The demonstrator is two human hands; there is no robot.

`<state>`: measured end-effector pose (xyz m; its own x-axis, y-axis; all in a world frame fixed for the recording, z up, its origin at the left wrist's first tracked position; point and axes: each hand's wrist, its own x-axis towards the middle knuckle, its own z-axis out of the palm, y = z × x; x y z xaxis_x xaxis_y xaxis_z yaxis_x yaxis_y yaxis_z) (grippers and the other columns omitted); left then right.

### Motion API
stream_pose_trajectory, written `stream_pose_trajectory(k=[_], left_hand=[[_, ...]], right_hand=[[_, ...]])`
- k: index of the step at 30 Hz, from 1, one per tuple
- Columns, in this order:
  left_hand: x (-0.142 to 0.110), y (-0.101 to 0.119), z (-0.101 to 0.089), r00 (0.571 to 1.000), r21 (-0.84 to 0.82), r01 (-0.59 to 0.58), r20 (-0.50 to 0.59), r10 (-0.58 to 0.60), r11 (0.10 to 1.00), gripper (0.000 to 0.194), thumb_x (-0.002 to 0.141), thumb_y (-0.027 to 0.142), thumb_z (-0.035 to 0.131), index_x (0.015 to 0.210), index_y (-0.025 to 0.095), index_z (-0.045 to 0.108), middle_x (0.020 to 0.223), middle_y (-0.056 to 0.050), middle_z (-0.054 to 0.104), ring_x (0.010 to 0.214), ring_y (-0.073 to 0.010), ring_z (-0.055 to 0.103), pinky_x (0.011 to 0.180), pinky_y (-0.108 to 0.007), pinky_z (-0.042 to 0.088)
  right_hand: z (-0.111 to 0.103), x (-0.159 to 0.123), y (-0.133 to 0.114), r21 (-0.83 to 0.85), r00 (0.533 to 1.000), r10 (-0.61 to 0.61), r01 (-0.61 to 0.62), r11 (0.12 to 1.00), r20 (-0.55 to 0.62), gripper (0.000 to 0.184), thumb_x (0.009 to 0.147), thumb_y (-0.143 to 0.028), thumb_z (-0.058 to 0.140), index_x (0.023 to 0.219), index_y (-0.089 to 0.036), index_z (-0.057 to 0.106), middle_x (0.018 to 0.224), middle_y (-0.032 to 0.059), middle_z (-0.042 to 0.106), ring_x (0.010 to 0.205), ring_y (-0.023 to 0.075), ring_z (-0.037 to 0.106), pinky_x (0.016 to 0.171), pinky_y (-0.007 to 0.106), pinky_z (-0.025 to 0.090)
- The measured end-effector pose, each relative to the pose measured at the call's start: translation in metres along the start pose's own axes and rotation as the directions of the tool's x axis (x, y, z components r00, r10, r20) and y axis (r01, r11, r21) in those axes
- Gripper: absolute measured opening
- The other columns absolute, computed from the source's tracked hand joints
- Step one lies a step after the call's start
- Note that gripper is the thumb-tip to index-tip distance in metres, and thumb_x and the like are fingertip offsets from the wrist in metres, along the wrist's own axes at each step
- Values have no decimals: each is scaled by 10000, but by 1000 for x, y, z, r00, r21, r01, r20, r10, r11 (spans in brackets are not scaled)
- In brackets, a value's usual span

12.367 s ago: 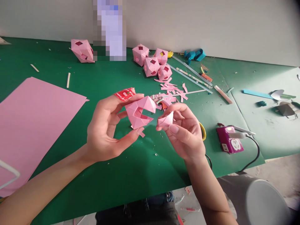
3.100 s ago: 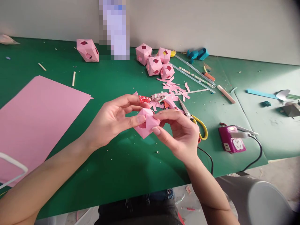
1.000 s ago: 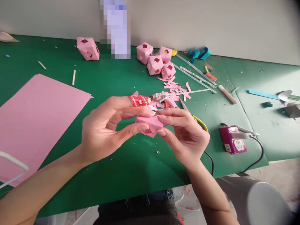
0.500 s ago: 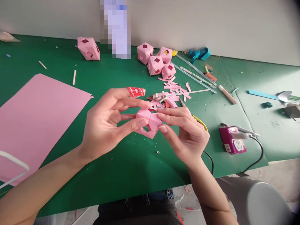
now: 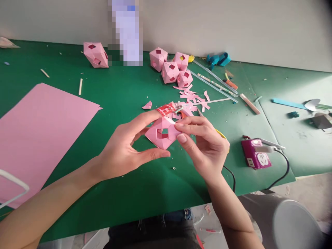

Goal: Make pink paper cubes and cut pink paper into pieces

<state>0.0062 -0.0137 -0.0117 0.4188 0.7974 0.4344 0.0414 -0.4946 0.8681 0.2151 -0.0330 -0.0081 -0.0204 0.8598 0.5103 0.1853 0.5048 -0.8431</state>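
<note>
Over the table, a small folded pink paper polyhedron point(image 5: 153, 134) with square cut-outs is between my two hands. Thumb and fingers of my right hand point(image 5: 211, 148) pinch its right corner. My left hand point(image 5: 118, 148) is curved around its left side, index finger along the top and thumb by the lower edge; the other left fingers are partly hidden behind the paper. A red patterned wrap point(image 5: 166, 109) covers the left index fingertip. Just beyond the hands lie pink paper strips point(image 5: 190, 93) and a glue gun or similar tool, mostly hidden.
Several finished pink paper shapes point(image 5: 169, 72) stand toward the wall, with another point(image 5: 95, 55) further left. Pink sheets point(image 5: 49, 128) lie at left. On the right are clear sticks point(image 5: 214, 77), a purple power socket point(image 5: 255, 152) with a black cable, and blue scraps point(image 5: 224, 59).
The paper polyhedron has been turned, so a square opening now faces me. My left index finger moved right over its top, and the left thumb dropped to its lower edge.
</note>
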Motion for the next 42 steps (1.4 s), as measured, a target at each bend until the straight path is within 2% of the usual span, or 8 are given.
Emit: stream_pose_trajectory(k=[4,9,15,20,23,26,33,42], left_hand=[[0,-2,-3,998,3,-59,10,58,998,937,757,213,939,1565,348,484,1521,-76,623,1462,-322,553,1106,-448,603],[1,-1,-2,997,-34,-40,-64,38,999,960,725,144,949,1543,346,489,1618,-110,493,1437,-361,575,975,-425,682],[2,3,4,976,-89,-143,-175,126,986,750,773,-21,848,1420,259,593,1191,-30,745,1297,-313,693,975,-432,697],[1,7,2,979,-5,-93,-183,91,996,547,801,69,861,1291,252,702,1109,-16,793,1206,-285,747,1015,-435,684],[3,10,-3,992,101,16,-124,-3,995,328,838,164,855,1142,244,760,1109,-23,810,1192,-271,755,1118,-458,619],[5,13,-8,998,203,34,-55,-24,979,215,860,255,850,1063,236,780,1134,-42,816,1231,-280,738,1161,-471,581],[5,14,-11,999,277,1,-46,12,961,206,882,278,838,1076,294,770,1255,5,783,1309,-275,693,1173,-470,576],[2,15,-9,990,235,49,-137,-17,971,339,845,255,869,1156,280,737,1143,2,810,1232,-261,736,1167,-495,585]], right_hand=[[1,-1,1,-18,1000,-23,24,1000,15,203,919,-209,777,1086,-319,807,1059,25,789,1005,217,730,877,427,637],[1,0,-1,65,998,58,-57,996,-13,208,912,-196,789,1089,-305,790,1001,15,778,964,196,699,748,354,590],[2,0,-3,144,989,146,-140,980,-32,201,921,-190,779,1084,-309,777,1005,-7,751,879,151,681,733,313,584],[2,-2,-2,93,994,106,-103,990,-26,203,928,-233,776,1104,-329,805,988,15,772,950,190,688,752,349,604],[1,-2,-1,39,994,99,-98,994,-44,193,912,-256,792,1086,-333,820,984,30,770,988,214,698,767,376,624],[1,-2,-1,7,995,96,-95,995,-37,207,905,-256,793,1094,-335,827,987,34,758,991,220,704,820,409,642],[0,-1,-2,32,999,36,-36,999,-5,310,910,-158,775,1143,-358,820,1009,24,734,981,193,699,872,398,639],[0,-2,-2,-34,1000,-1,0,999,-28,339,936,-180,756,1205,-383,797,1054,19,766,1000,193,712,907,406,627]])
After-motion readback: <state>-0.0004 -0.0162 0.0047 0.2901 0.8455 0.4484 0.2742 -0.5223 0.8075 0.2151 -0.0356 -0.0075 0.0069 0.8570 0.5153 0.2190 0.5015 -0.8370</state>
